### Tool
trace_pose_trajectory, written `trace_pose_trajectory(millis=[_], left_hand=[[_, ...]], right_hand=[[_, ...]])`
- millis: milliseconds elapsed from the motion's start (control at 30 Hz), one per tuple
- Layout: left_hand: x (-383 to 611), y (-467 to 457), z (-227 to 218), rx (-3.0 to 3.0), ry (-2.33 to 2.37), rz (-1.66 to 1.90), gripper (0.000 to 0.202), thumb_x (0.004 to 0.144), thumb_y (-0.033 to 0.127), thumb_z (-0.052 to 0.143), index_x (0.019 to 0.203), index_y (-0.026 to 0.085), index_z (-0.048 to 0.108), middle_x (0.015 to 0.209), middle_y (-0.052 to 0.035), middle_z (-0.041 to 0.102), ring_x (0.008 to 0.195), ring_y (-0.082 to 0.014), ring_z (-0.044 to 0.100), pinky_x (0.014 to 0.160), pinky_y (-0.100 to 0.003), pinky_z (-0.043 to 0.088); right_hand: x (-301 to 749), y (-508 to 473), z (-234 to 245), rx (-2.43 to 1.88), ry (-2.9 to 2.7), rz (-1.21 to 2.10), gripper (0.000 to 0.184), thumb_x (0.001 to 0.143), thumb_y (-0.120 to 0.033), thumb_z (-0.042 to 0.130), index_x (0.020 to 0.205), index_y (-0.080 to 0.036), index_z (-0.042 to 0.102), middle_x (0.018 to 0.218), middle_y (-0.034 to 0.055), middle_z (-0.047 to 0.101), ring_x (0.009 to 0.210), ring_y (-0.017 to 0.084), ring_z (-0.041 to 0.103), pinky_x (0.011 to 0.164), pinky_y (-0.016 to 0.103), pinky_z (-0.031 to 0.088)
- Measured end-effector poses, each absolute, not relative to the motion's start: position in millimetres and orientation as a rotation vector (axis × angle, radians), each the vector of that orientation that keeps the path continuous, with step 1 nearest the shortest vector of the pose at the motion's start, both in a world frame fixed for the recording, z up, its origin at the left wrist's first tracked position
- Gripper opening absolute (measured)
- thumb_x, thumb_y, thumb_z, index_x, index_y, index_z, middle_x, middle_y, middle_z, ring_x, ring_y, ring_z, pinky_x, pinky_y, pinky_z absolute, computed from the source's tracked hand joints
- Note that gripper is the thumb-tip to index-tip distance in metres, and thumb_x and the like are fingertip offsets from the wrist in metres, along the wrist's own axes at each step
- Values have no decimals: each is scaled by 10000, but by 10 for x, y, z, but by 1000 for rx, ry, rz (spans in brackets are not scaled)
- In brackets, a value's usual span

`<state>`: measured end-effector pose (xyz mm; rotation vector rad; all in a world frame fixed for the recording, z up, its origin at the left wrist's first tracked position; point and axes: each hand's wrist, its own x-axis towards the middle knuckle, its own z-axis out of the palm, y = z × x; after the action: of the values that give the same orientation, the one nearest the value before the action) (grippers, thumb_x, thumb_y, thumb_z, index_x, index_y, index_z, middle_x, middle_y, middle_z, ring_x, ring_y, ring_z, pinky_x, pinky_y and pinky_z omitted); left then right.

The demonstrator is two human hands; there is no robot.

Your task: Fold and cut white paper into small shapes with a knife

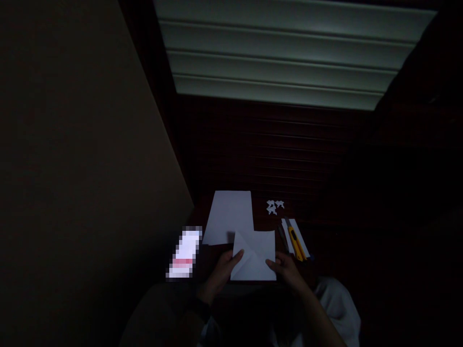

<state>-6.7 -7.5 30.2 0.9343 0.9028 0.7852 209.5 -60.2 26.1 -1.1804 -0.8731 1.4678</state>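
Between my two hands is a piece of white paper (258, 262), with a diagonal crease or fold running across its left part. My left hand (228, 262) grips its left edge, thumb on top. On the opposite edge my right hand (284, 267) pinches the paper, thumb over the front. The fingers behind the paper are hidden. Just beyond it lies a larger white sheet (231, 212), partly overlapped by the held piece. To the right, a yellow utility knife (296, 243) rests on narrow white paper strips (303, 237).
Several small folded white paper pieces (271, 207) sit at the back right of the dark table. A bright, pixelated screen (184, 253) is at the left. A wall (90, 144) rises on the left, and pale slats (282, 62) stand ahead. The room is dim.
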Motion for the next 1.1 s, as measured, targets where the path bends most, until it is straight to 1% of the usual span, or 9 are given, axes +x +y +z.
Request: trace_pose_trajectory(millis=[167, 333, 467, 633, 767, 833, 933, 1033, 1100], left_hand=[[-70, -77, 297, 929, 915, 781, 537, 763, 513, 630, 1074, 76, 646, 927, -132, 712, 808, -244, 666, 737, -345, 498], [-74, -65, 304, 968, 907, 769, 513, 758, 501, 640, 1054, 82, 656, 926, -129, 712, 820, -248, 664, 735, -343, 495], [-56, -52, 287, 1028, 918, 737, 515, 741, 515, 648, 1018, 82, 670, 920, -126, 711, 831, -261, 659, 734, -347, 490], [-26, -15, 229, 1076, 950, 728, 506, 744, 530, 632, 976, 82, 676, 897, -119, 710, 838, -261, 653, 717, -335, 484], [-8, 17, 187, 1066, 1008, 748, 522, 706, 560, 646, 924, 88, 679, 860, -112, 712, 787, -250, 653, 681, -320, 484], [3, 25, 167, 1055, 1022, 774, 533, 687, 565, 656, 929, 91, 680, 842, -108, 713, 777, -252, 654, 672, -319, 484], [19, 24, 160, 1038, 1005, 822, 561, 664, 569, 667, 967, 97, 675, 848, -106, 716, 781, -259, 657, 679, -326, 487], [27, 17, 204, 983, 992, 844, 607, 697, 612, 611, 1023, 101, 658, 865, -107, 718, 804, -260, 660, 701, -329, 488], [29, 14, 255, 938, 992, 818, 668, 734, 673, 515, 1041, 97, 653, 861, -115, 718, 822, -259, 660, 711, -331, 488]], right_hand=[[2107, -600, 236, -1167, -885, 1473, 470, 637, -503, 746, 936, -153, 655, 756, 44, 694, 703, 217, 639, 696, 342, 505], [2090, -596, 255, -1178, -847, 1449, 566, 614, -504, 759, 1049, -172, 614, 876, 74, 705, 780, 251, 656, 743, 394, 508], [2093, -609, 293, -1122, -819, 1433, 645, 621, -429, 778, 1179, -210, 540, 979, 75, 695, 835, 255, 655, 784, 416, 500], [2123, -639, 285, -1075, -879, 1446, 547, 673, -394, 748, 1159, -204, 586, 1066, 77, 675, 929, 260, 633, 862, 416, 464], [2086, -661, 296, -1142, -1025, 1427, 493, 765, -457, 644, 1189, -210, 598, 1133, 84, 654, 1017, 288, 599, 888, 440, 449], [2037, -690, 331, -1186, -1208, 1332, 455, 801, -451, 597, 1199, -230, 603, 1256, 80, 582, 1155, 299, 514, 981, 459, 376], [1942, -761, 418, -1217, -1512, 1165, 442, 819, -366, 581, 1254, -292, 551, 1436, 43, 390, 1316, 273, 334, 1081, 452, 241], [1857, -828, 512, -1250, -1715, 1082, 570, 794, -313, 616, 1337, -323, 439, 1506, 26, 242, 1357, 257, 258, 1087, 430, 245], [1819, -846, 557, -1270, -1806, 1025, 649, 769, -315, 653, 1365, -318, 396, 1521, 27, 195, 1367, 260, 229, 1094, 416, 240]])
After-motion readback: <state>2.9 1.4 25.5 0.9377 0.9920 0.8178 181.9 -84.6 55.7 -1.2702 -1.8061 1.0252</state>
